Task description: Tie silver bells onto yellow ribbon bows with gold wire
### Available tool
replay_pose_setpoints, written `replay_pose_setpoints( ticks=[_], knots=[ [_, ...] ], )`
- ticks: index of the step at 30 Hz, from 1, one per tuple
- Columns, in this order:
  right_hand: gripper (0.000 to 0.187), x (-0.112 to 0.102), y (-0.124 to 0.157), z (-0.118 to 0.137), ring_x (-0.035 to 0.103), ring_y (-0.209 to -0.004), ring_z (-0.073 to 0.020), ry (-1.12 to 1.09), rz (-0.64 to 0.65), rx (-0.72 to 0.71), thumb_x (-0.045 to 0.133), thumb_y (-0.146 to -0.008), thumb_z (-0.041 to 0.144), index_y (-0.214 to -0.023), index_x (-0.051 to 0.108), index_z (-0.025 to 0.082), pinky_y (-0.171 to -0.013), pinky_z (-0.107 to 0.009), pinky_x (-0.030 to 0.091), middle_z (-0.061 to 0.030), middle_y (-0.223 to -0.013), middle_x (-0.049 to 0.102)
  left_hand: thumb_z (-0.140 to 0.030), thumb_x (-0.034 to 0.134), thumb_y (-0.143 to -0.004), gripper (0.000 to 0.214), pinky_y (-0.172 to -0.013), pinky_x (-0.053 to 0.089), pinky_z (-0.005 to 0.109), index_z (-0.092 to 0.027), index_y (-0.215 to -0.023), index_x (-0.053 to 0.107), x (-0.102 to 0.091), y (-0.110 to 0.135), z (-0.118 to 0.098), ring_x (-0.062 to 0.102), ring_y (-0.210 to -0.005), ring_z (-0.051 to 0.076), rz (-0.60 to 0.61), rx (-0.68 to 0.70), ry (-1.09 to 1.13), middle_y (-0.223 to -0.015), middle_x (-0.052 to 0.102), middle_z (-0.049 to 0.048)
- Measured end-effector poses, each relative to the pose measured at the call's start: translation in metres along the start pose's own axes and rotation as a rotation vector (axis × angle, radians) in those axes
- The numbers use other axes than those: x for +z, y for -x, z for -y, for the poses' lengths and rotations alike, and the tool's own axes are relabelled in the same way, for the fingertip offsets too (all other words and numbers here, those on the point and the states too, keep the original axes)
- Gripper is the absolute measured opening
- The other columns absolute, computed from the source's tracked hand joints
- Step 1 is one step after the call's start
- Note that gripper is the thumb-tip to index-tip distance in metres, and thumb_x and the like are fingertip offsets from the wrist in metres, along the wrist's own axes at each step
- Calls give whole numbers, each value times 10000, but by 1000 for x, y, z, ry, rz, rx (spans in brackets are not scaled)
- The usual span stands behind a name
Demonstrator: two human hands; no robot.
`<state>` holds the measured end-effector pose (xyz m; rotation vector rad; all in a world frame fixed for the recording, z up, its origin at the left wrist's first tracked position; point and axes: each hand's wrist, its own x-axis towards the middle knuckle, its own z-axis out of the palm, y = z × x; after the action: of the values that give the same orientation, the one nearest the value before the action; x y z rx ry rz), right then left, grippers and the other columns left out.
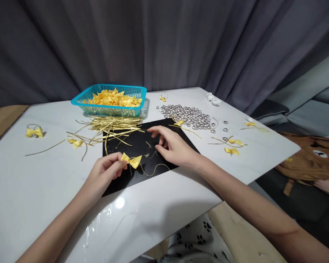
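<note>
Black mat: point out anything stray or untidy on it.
A few short, thin scraps lie scattered on the black mat near the right hand; they look like stray litter, far shorter than the gold strips.

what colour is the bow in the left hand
Yellow; the ribbon bow in the left hand shows best in the head view.

This looks like a home, probably a living room given over to handcraft. Full-length dark grey fabric curtains [167, 44] hang behind the glossy white surface [57, 204], and padded blue-grey upholstered seating [325, 113] stands at the right. On it or against it lies a soft brown cloth article with a bear's face [298, 151], a household sort of thing. White cloth with black paw prints [194, 241] shows below the near edge. A turquoise plastic openwork basket [109, 106] suggests domestic storage rather than factory equipment.
</note>
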<state>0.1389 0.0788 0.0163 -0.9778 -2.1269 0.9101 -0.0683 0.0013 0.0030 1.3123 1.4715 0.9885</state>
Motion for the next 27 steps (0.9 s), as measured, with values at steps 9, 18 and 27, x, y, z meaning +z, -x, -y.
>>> replay_pose_setpoints(
  ticks=[9, 18, 27],
  knots=[
    [94, 24, 7, 19, 518, -789, -107, -139, 204, -113, 564, -857, 205, -812, 611, 137, -701, -241, 416, -30, -872, 590, -395, 543, -754, 289, -480, 272, 236, -194, -552, 498, 2, 0, -1, 347, -489, 103, 65, 37, -47, -482, 389, -56],
    [183, -13, -4, 14, 464, -618, -58, -613, 400, 280, 475, -905, 263, -770, 511, 145, -552, -185, 394, -10, -806, 559, -323, 566, -753, 283, -485, 281, 227, -197, -525, 455, -2, -3, 0, 356, -488, 95, -88, 34, 23, -484, 392, -57],
    [301, 23, 5, 17, 472, -502, -39, -559, 425, 391, 624, -819, 301, -1059, 493, 174, -356, -146, 364, -19, -902, 630, -350, 597, -760, 215, -466, 280, 222, -185, -621, 594, -1, -4, 5, 353, -472, 90, -100, 55, 85, -483, 412, -54]
  ],
)
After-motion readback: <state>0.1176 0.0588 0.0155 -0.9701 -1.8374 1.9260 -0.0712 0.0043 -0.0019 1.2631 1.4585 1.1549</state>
